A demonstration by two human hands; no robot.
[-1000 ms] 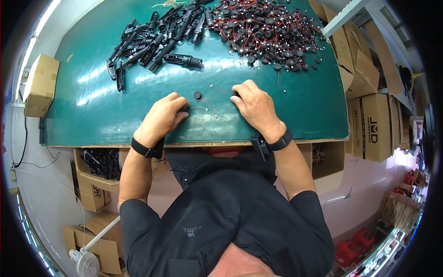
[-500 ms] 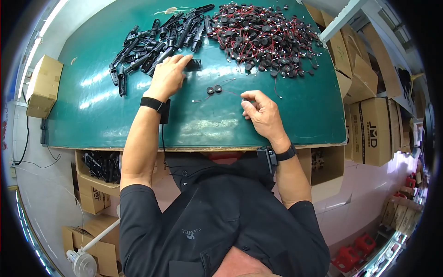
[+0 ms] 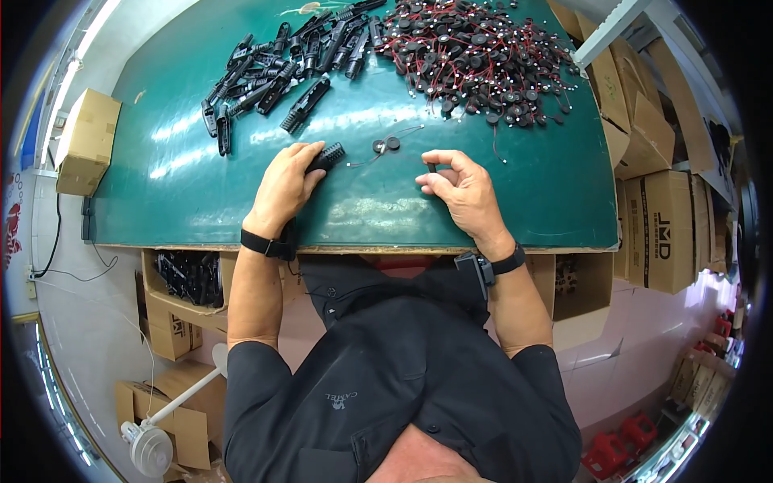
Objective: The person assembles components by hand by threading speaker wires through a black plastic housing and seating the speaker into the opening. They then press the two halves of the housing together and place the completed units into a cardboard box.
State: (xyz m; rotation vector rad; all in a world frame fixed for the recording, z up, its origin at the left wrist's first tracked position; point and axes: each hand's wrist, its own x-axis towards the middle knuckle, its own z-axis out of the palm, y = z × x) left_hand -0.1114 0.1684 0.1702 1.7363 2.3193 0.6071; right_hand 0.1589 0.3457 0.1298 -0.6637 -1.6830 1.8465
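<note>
My left hand [image 3: 282,183] is closed around a black plastic housing [image 3: 328,156] whose ribbed end sticks out past the fingers, just above the green tabletop. A small black round part [image 3: 431,167] is pinched between thumb and fingers of my right hand [image 3: 465,195]; most of it is hidden. Between the hands, slightly farther off, lie two black discs with thin wires [image 3: 392,144]. One loose black housing [image 3: 306,105] rests beyond my left hand, at the near side of a heap of similar housings [image 3: 266,76].
A large pile of black discs with red wires [image 3: 475,60] covers the far right of the green table [image 3: 185,193]. Cardboard boxes stand at the left edge [image 3: 87,145] and right side [image 3: 660,229]. Below the table edge, an open box holds black parts [image 3: 189,278].
My left hand has drawn back from the heap toward me, bringing a housing with it. My right hand stays near the same place, now showing a small black part in its pinch.
</note>
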